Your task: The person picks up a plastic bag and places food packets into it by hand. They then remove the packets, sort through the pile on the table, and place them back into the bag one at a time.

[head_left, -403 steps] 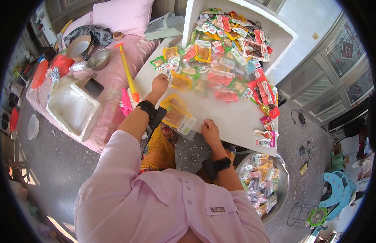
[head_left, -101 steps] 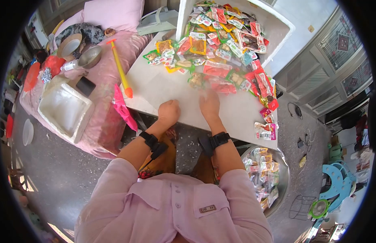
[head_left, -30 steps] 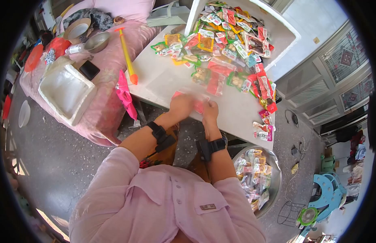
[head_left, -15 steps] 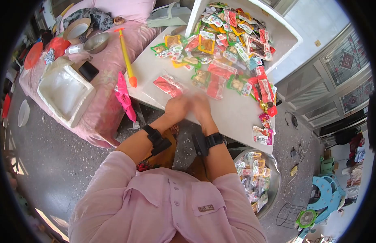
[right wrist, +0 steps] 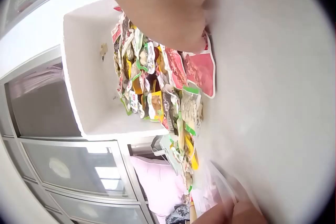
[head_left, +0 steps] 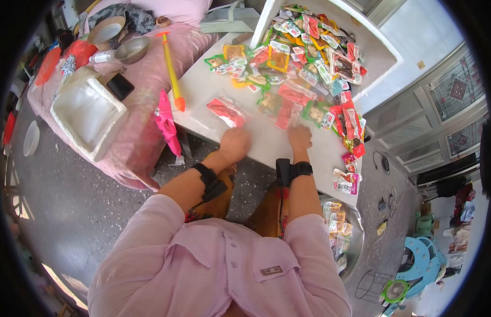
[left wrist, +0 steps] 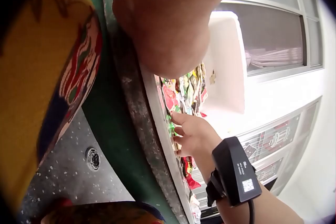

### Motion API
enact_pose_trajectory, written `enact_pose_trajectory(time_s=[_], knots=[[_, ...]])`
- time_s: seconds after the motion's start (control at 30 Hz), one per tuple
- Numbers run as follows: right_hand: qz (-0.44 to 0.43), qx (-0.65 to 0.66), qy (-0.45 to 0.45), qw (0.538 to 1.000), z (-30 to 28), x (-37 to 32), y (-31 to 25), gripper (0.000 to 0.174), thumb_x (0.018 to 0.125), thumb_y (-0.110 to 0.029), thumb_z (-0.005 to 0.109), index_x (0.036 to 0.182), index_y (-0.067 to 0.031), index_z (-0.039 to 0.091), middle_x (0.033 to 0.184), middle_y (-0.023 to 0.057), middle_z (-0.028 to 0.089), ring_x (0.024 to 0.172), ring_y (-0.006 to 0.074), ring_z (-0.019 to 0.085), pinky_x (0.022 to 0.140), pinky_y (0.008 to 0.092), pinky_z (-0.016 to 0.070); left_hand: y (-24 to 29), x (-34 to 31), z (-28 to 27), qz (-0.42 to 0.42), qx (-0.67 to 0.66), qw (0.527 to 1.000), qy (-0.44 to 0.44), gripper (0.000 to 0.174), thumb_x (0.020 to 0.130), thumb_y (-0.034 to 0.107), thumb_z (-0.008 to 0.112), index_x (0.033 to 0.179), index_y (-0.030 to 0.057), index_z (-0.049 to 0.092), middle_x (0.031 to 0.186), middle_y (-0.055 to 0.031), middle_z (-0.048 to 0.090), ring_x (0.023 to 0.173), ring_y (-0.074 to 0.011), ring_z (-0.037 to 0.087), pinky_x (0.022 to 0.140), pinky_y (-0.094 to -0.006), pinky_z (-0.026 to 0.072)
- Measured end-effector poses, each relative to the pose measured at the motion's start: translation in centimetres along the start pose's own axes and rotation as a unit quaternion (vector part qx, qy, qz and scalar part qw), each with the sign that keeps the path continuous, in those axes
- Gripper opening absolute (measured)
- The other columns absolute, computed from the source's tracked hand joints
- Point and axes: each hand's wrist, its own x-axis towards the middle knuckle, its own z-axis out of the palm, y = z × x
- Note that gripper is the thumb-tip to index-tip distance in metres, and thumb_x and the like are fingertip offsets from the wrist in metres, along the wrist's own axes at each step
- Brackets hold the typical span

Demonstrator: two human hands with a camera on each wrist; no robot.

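The left hand is at the table's near edge, below a red packet with clear margins. In the right wrist view the left hand's fingers pinch clear plastic. The right hand is further right, just below another red packet. Seen from the left wrist, the right hand has loosely bent, parted fingers over the packets; whether they touch one is unclear. The right wrist view shows the right hand beside red packets, its fingertips hidden.
A white foam box lies on its side at the back, packets spilling onto the table. A metal basin of packets stands below right. Left are a yellow tube, a pink item and a foam tray.
The hands, close together half a second ago, are now apart; the right hand has moved right, towards the red packet. A red packet has come to lie above the left hand since about one second ago.
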Motion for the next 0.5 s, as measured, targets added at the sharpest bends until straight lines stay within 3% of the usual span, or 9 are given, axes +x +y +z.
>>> enact_pose_trajectory(time_s=[0.07,0.17,0.27,0.37,0.5], knots=[[-0.019,0.018,0.001,1.000,1.0,0.7,0.7,0.025,0.072,-0.024,0.051,0.087,-0.0059,0.057,0.102,0.0103,0.049,0.100,0.0295,0.045,0.079,0.0479,0.0346,0.1,0.0,-0.1,-0.013,0.002,1.000,-0.007,0.006,0.062,0.008,0.054,0.067,0.0069,0.050,0.063,-0.0100,0.048,0.063,-0.0288,0.050,0.058,-0.0395,0.0402],[-0.150,0.225,0.037,0.962,3.6,2.6,3.9,0.014,0.074,-0.015,0.051,0.083,-0.0053,0.053,0.091,0.0082,0.053,0.084,0.0255,0.052,0.067,0.0414,0.0437,0.2,0.2,-0.4,-0.027,-0.018,0.999,-0.012,0.005,0.063,0.007,0.053,0.068,0.0061,0.051,0.065,-0.0113,0.050,0.065,-0.0296,0.051,0.059,-0.0394,0.0409],[-0.030,0.504,-0.029,0.863,1.3,-0.7,3.6,0.008,0.077,-0.010,0.050,0.083,-0.0059,0.050,0.083,0.0047,0.053,0.068,0.0176,0.053,0.054,0.0303,0.0471,0.1,0.2,-0.4,-0.055,-0.049,0.997,-0.024,0.005,0.065,0.007,0.051,0.069,0.0049,0.051,0.067,-0.0127,0.052,0.067,-0.0309,0.052,0.060,-0.0394,0.0414],[-0.007,0.595,-0.067,0.801,-1.6,-4.0,4.7,0.007,0.080,-0.009,0.047,0.086,-0.0064,0.048,0.080,0.0016,0.051,0.066,0.0102,0.050,0.051,0.0245,0.0464,0.0,0.1,-0.3,-0.098,-0.069,0.992,-0.042,0.005,0.068,0.007,0.050,0.071,0.0038,0.052,0.069,-0.0139,0.052,0.069,-0.0318,0.052,0.062,-0.0396,0.0414],[-0.014,0.576,-0.147,0.804,-4.1,-6.4,6.5,0.006,0.081,-0.008,0.046,0.085,-0.0067,0.048,0.075,0.0010,0.052,0.061,0.0090,0.050,0.049,0.0222,0.0444,0.8,0.2,-0.8,-0.139,-0.084,0.986,-0.042,0.007,0.070,0.009,0.049,0.074,0.0034,0.052,0.071,-0.0151,0.052,0.072,-0.0323,0.051,0.063,-0.0401,0.0411]])
